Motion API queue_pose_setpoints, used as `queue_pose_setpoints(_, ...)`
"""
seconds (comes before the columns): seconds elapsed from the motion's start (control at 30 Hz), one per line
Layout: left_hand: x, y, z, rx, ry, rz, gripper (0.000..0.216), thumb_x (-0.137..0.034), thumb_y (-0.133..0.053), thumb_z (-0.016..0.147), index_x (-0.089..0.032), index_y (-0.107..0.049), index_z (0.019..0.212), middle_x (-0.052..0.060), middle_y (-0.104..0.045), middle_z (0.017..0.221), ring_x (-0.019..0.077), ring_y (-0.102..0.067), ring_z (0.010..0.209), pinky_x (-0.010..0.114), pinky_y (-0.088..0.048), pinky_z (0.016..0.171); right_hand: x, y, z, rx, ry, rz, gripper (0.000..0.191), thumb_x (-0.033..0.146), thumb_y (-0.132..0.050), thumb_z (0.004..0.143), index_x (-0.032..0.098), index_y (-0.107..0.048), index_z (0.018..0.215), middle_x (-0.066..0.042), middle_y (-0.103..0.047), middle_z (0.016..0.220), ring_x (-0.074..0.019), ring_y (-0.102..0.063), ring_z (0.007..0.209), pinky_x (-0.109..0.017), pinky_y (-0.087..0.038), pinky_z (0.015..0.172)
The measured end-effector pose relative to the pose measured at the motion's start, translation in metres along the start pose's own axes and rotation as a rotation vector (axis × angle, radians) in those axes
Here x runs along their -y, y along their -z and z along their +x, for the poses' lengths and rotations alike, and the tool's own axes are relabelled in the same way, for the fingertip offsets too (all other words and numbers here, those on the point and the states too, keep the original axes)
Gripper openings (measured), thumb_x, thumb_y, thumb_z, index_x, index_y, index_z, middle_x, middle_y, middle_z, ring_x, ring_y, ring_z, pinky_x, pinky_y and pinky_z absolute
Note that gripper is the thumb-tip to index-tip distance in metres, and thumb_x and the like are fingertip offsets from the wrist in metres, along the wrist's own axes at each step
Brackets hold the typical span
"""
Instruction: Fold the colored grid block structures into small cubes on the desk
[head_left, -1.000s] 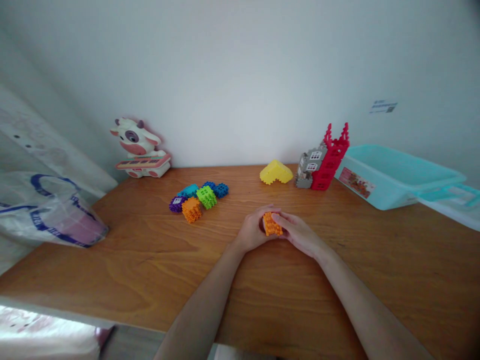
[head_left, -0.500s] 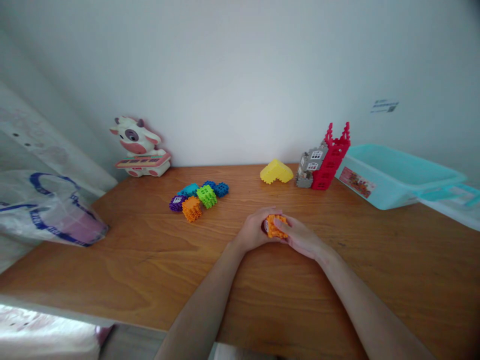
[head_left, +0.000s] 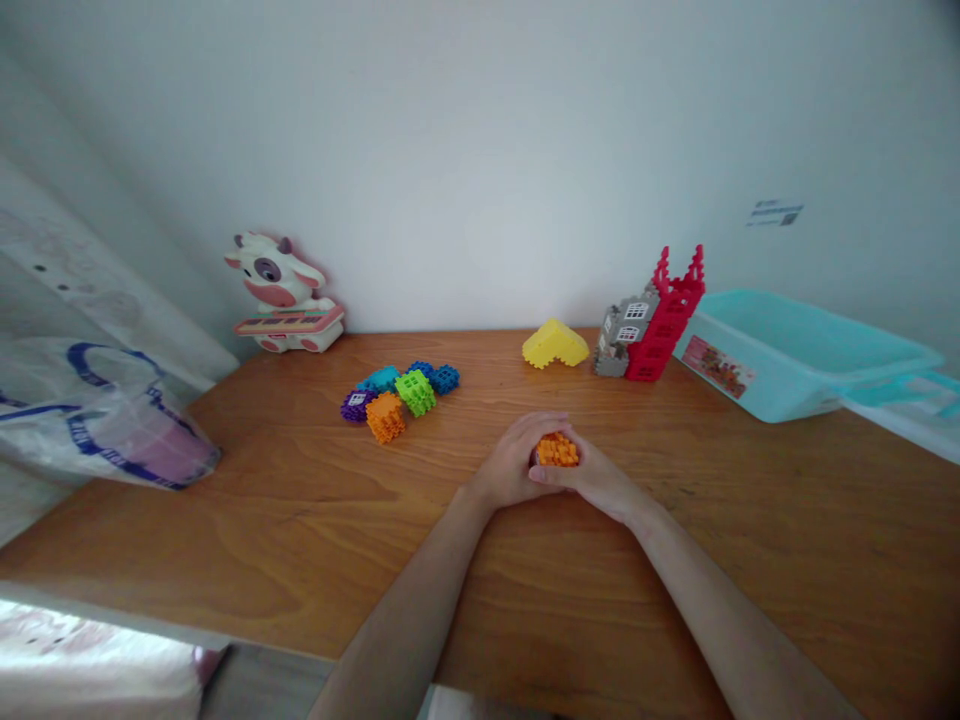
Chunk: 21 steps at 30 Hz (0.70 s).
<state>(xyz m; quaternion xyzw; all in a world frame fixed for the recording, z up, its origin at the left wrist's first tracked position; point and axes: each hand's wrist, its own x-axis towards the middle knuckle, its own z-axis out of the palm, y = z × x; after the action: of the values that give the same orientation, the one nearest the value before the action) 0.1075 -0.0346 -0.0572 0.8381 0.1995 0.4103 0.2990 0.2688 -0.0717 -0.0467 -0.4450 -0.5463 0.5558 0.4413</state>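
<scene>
An orange studded block piece is gripped between both of my hands above the middle of the wooden table. My left hand wraps its fingers round the piece from the left. My right hand closes on it from the right, thumb across the front. Only the top of the piece shows. To the left lies a cluster of small blocks: an orange block, a green block, a purple block, a teal block and a blue block.
A yellow block roof and a grey-and-red block building stand at the back. A turquoise plastic bin sits at the right. A cow toy keyboard leans on the wall, and a plastic bag lies at the left edge.
My hands have closed tighter round the orange piece and turned it, so less of it shows than a second ago. The other blocks have not moved.
</scene>
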Motion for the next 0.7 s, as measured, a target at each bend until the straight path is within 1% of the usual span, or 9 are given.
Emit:
queue_pose_setpoints(0.13,0.003,0.000,0.001,0.023,-0.155,0.123,0.047,-0.033,-0.068,0.083,-0.023,-0.056,0.127,0.011,-0.060,0.137,0.0241,-0.053,0.129,0.045,-0.039,0.113,0.009,-0.002,-0.003,0.061,-0.039,-0.016,0.052,0.042,-0.087,0.061,0.021,-0.067,0.104,-0.007,-0.072,0.107,-0.0265,-0.066,0.103,-0.044,-0.049,0.097)
queue_pose_setpoints(0.23,0.002,-0.001,0.000,0.025,-0.161,0.144,0.039,-0.034,-0.066,0.085,-0.022,-0.060,0.122,0.009,-0.064,0.132,0.0227,-0.055,0.128,0.042,-0.042,0.112,0.008,-0.002,-0.004,0.081,-0.085,0.002,0.048,0.042,-0.087,0.062,0.022,-0.068,0.102,-0.007,-0.073,0.106,-0.0276,-0.066,0.104,-0.046,-0.049,0.098)
queue_pose_setpoints(0.33,0.000,-0.002,0.000,-0.056,-0.079,0.090,0.045,-0.037,-0.072,0.080,-0.022,-0.062,0.121,0.008,-0.067,0.126,0.0234,-0.059,0.123,0.041,-0.045,0.109,0.005,0.000,-0.002,0.034,-0.093,0.108,0.050,0.048,-0.086,0.063,0.026,-0.068,0.104,-0.006,-0.072,0.110,-0.0272,-0.064,0.108,-0.044,-0.049,0.099)
queue_pose_setpoints(0.43,-0.003,-0.005,0.001,-0.211,0.099,-0.067,0.057,-0.039,-0.082,0.070,-0.022,-0.063,0.121,0.008,-0.068,0.123,0.0246,-0.064,0.115,0.041,-0.048,0.105,0.004,0.003,0.001,0.087,-0.137,0.402,0.051,0.061,-0.076,0.071,0.028,-0.069,0.109,-0.006,-0.071,0.115,-0.0245,-0.065,0.107,-0.039,-0.053,0.094)
queue_pose_setpoints(0.47,-0.004,-0.006,0.002,-0.261,0.156,-0.153,0.062,-0.040,-0.084,0.067,-0.021,-0.062,0.121,0.010,-0.068,0.123,0.0252,-0.065,0.113,0.042,-0.049,0.104,0.004,0.003,0.002,0.104,-0.170,0.492,0.049,0.061,-0.073,0.074,0.028,-0.070,0.109,-0.005,-0.071,0.116,-0.0225,-0.066,0.104,-0.037,-0.055,0.090)
queue_pose_setpoints(0.53,-0.003,-0.008,0.003,-0.329,0.218,-0.327,0.067,-0.041,-0.088,0.060,-0.018,-0.062,0.118,0.013,-0.069,0.121,0.0266,-0.065,0.114,0.044,-0.050,0.102,0.003,0.005,0.003,0.097,-0.232,0.594,0.039,0.053,-0.075,0.077,0.028,-0.071,0.106,-0.003,-0.072,0.113,-0.0177,-0.068,0.092,-0.030,-0.057,0.082)
queue_pose_setpoints(0.57,-0.003,-0.008,0.004,-0.346,0.228,-0.394,0.068,-0.040,-0.089,0.059,-0.017,-0.062,0.116,0.014,-0.069,0.120,0.0272,-0.064,0.115,0.045,-0.049,0.103,0.003,0.006,0.004,0.079,-0.254,0.616,0.035,0.047,-0.078,0.075,0.027,-0.073,0.103,-0.003,-0.073,0.109,-0.0156,-0.068,0.087,-0.027,-0.057,0.078)
queue_pose_setpoints(0.63,-0.003,-0.009,0.004,-0.337,0.231,-0.461,0.067,-0.038,-0.091,0.057,-0.016,-0.062,0.113,0.015,-0.070,0.119,0.0279,-0.062,0.118,0.046,-0.047,0.105,0.001,0.008,0.005,0.040,-0.285,0.640,0.030,0.037,-0.084,0.071,0.024,-0.075,0.096,-0.002,-0.074,0.102,-0.0132,-0.067,0.079,-0.022,-0.057,0.072)
queue_pose_setpoints(0.7,-0.005,-0.010,0.005,-0.302,0.231,-0.477,0.065,-0.035,-0.091,0.056,-0.016,-0.063,0.111,0.014,-0.069,0.119,0.0275,-0.062,0.118,0.045,-0.047,0.105,0.000,0.009,0.005,0.016,-0.308,0.652,0.030,0.034,-0.086,0.067,0.023,-0.075,0.092,-0.002,-0.075,0.100,-0.0132,-0.067,0.078,-0.020,-0.057,0.068)
